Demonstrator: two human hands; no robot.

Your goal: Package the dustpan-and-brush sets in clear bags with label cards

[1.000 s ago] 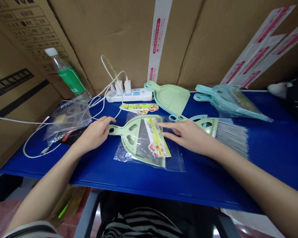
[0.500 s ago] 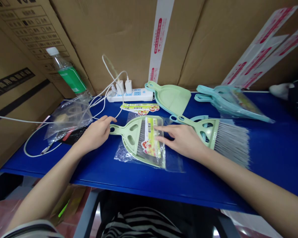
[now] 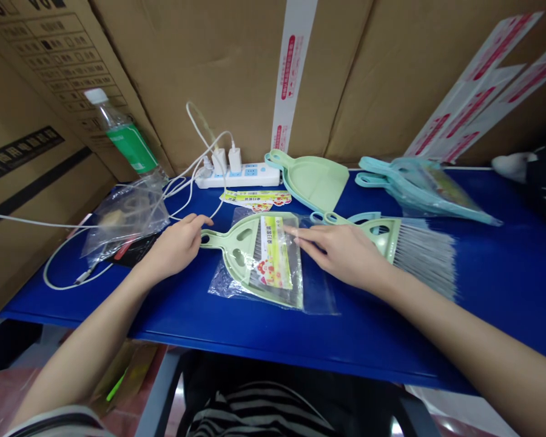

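A pale green dustpan (image 3: 231,244) lies on the blue table with a grey-bristled brush nested in it. A clear plastic bag (image 3: 316,291) covers its wide end, and a yellow-white label card (image 3: 275,252) lies over the bristles. At the handle's end, my left hand (image 3: 179,244) is curled, index finger along the far side and the handle between finger and thumb; the grip is partly hidden. My right hand (image 3: 346,252) is open, palm down, its stretched fingertips at the label's right edge. Under and behind that hand is a second green brush (image 3: 423,252) with grey bristles.
At the back stand a white power strip (image 3: 264,176) with cables, more label cards (image 3: 255,197), stacked dustpans (image 3: 318,179) and bagged blue dustpans (image 3: 450,188). To the left are a bottle (image 3: 131,145) and a crumpled plastic bag (image 3: 122,209). Cardboard boxes (image 3: 218,67) wall the rear.
My right hand has slid slightly right, from over the label to its edge, with its fingers closer together. The label has shifted slightly left. My left hand stays at the handle.
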